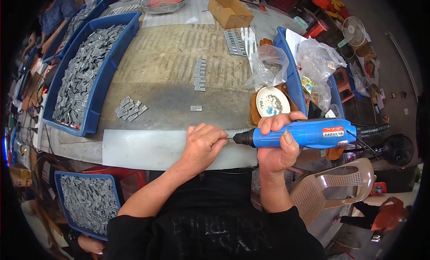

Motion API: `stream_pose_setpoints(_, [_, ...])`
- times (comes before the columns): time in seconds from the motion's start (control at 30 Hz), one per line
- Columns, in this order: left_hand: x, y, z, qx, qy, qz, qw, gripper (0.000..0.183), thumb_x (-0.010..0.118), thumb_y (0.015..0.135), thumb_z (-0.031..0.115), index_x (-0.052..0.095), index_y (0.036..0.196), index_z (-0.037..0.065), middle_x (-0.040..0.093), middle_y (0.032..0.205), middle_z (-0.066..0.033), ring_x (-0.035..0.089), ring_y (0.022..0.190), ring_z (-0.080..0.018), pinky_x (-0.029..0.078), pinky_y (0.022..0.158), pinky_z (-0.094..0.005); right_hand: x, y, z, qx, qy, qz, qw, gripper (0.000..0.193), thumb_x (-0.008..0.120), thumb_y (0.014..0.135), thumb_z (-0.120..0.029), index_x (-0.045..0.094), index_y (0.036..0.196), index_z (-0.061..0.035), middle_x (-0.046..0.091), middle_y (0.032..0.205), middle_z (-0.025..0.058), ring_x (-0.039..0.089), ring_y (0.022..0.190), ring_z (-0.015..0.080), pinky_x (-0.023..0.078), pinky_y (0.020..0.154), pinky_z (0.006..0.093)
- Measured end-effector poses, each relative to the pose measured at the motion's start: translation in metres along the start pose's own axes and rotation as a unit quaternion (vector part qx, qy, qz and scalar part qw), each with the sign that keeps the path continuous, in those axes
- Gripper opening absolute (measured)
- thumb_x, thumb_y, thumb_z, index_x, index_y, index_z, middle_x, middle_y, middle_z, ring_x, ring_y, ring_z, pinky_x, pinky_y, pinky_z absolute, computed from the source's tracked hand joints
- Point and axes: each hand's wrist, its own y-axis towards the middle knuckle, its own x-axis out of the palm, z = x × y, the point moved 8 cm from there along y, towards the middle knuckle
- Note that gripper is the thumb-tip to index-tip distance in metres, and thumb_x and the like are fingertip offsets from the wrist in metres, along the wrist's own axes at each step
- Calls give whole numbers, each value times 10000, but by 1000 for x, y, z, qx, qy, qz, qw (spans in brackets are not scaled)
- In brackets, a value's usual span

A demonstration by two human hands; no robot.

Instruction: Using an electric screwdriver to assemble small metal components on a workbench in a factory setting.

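My right hand (280, 143) is wrapped round a blue electric screwdriver (300, 134), which lies level with its black nose toward the left. My left hand (204, 142) pinches the thin metal bit (230, 138) at the tool's tip; the bit's end is hidden in the fingers. Both hands are above a pale sheet (139, 146) along the table's near edge. Just beyond them lies a single small grey metal piece (196, 108). Farther off is a column of like pieces (199, 75), and a loose heap (130, 108) sits to the left. A white dish (272, 101) of tiny screws stands by the tool.
On the left a long blue bin (96, 103) is full of grey pieces, with another blue bin (117, 188) below. At the right, a blue crate (291, 58) holds plastic bags. A cardboard box (230, 12) stands at the back, a plastic chair (333, 184) at lower right. Other people are nearby.
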Motion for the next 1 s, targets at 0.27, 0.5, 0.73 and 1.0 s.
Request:
stream_pose_setpoints(0.27, [-6, 0, 0, -6, 15, -21, 1000, 143, 664, 650, 82, 602, 779, 73, 581, 764, -33, 532, 749, -199, 353, 667, -307, -4, 1, 0, -4, 43, 21, 999, 426, 531, 659, -51, 380, 1057, -50, 509, 734, 96, 494, 606, 211, 427, 598, 350])
stream_pose_setpoints(0.5, [-46, 26, -37, -36, 153, -14, 987, 229, 645, 643, 68, 582, 863, 59, 557, 838, -65, 504, 814, -262, 387, 701, -353, 1, 8, -2, -22, 22, 6, 999, 411, 529, 663, -89, 399, 1053, -71, 497, 734, 82, 490, 614, 201, 416, 607, 345])
stream_pose_setpoints(0.73, [-33, 37, -62, -56, 186, -55, 979, 205, 638, 662, 79, 584, 859, 73, 527, 814, -54, 494, 836, -251, 375, 705, -360, 23, 22, 10, -38, 27, -40, 998, 415, 549, 662, -46, 377, 1039, -53, 477, 759, 89, 472, 637, 184, 433, 588, 344])
stream_pose_setpoints(1.0, [-27, 31, -70, -84, 178, -64, 978, 124, 627, 681, 95, 587, 798, 88, 521, 783, -40, 499, 826, -230, 359, 690, -365, 49, 35, 39, 16, -21, -46, 999, 436, 535, 660, -74, 383, 1068, -54, 478, 743, 82, 481, 633, 195, 420, 612, 344])
